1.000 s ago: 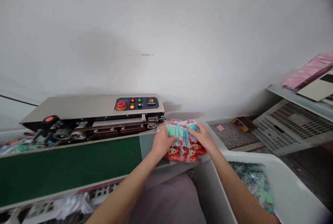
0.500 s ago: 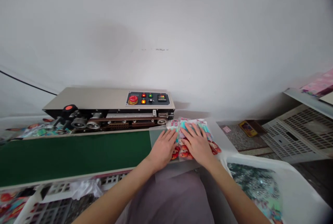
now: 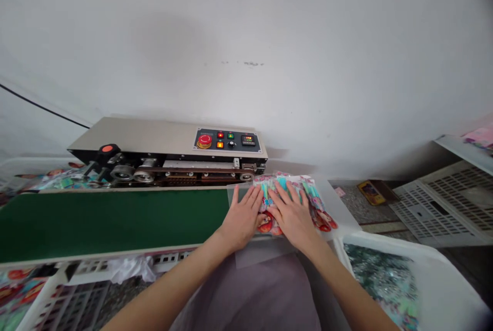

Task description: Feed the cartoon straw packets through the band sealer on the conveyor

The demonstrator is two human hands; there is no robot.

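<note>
My left hand (image 3: 242, 219) lies open and flat, fingers pointing away from me, on the left edge of clear plastic packets with colourful printing. My right hand (image 3: 295, 217) rests beside it, fingers spread, pressing on the same printed plastic packets (image 3: 321, 210). They overlap on a pale surface at the right end of a green conveyor belt (image 3: 134, 223), and turquoise and red shapes show in them. My hands hide part of the packets. Under my left wrist a clear plastic sheet (image 3: 262, 255) hangs over the front edge.
Behind the belt runs a sealing machine (image 3: 154, 138) with rollers and a lit control panel (image 3: 227, 140). A white tub (image 3: 435, 264) with shiny packets stands at the right. Grey plastic crates (image 3: 431, 208) lie beyond it. Under the belt is a crate with white plastic (image 3: 133, 268).
The view has shifted slightly, so the machine appears farther right. Against the machine, both hands have moved a little left, and more of the packets shows right of my right hand.
</note>
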